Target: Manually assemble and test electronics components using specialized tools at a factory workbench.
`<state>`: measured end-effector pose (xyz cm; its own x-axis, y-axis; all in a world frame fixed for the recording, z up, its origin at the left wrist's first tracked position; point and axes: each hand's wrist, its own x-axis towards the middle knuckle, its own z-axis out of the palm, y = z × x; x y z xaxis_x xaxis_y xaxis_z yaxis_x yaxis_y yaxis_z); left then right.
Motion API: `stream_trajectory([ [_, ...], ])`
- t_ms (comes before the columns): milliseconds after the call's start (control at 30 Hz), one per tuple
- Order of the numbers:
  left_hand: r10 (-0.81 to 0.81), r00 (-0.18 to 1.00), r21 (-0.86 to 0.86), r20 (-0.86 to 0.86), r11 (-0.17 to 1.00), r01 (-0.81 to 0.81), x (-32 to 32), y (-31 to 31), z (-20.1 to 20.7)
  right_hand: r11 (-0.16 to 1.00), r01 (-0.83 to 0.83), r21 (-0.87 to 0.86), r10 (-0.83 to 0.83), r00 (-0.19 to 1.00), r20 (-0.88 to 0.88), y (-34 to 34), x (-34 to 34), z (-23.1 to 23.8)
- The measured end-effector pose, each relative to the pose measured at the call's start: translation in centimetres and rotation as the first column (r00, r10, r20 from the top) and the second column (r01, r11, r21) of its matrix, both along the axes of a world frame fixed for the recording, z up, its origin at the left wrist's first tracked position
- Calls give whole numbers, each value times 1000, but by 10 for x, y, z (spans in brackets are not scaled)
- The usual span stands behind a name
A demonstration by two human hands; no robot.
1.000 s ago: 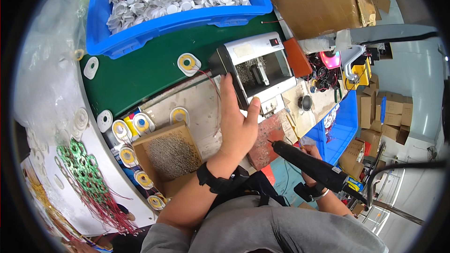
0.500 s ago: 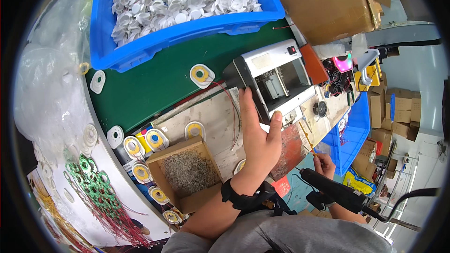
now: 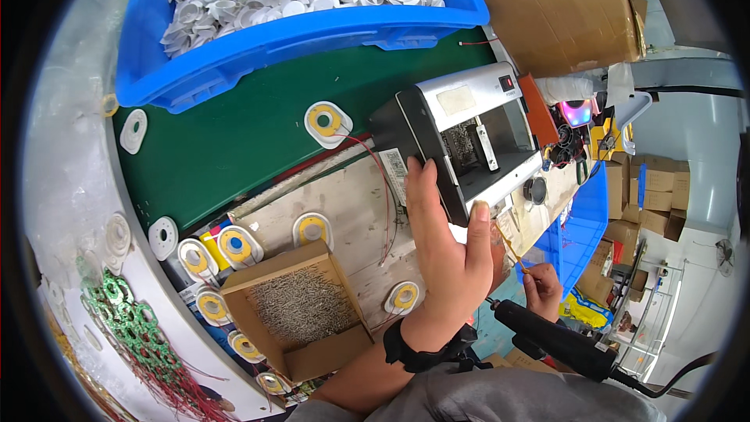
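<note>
My left hand [image 3: 457, 266] spans the near corner of a silver-and-black screw feeder [image 3: 469, 137]. Its fingers lie along the left side and the thumb presses the front edge. Inside the feeder's window, a pale metal bar stands beside a heap of small screws. Lower right, my right hand [image 3: 543, 289] pinches the end of a thin orange-yellow strip [image 3: 512, 246]; its exact kind is unclear. A black electric screwdriver [image 3: 555, 340] hangs just in front of my right hand, its cable running off to the lower right.
A cardboard box of screws [image 3: 301, 305] sits left of my forearm, ringed by several white-and-yellow round parts [image 3: 238, 244] with wires. A blue crate [image 3: 297, 31] of white caps stands on the green mat [image 3: 234, 141]. A round black part [image 3: 535, 190] lies right of the feeder.
The view has shifted slightly. The bar in the feeder's window has changed position and tilt. My left hand stays on the feeder; my right hand still pinches the strip.
</note>
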<state>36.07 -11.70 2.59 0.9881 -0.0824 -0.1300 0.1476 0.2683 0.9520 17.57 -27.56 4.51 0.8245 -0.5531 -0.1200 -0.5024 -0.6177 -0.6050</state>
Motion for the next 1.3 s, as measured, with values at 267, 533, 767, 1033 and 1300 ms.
stream_trajectory([
  [267,15,998,36,53,999,-17,0,1,-1,1000,-16,-5,16,999,34,-2,-5,-7],
  [533,1,1000,-1,5,1000,-1,-3,2,-3,999,-5,-32,8,998,68,-6,-10,-9],
  [767,26,998,18,61,999,-27,-2,-1,-7,993,86,80,-107,946,305,-29,53,26],
  [1033,32,999,-19,15,999,-31,-1,2,-6,941,-322,-99,336,917,214,-13,174,66],
  [1300,33,997,4,64,999,-33,0,1,-4,754,-503,-423,614,768,183,-1,246,38],
])
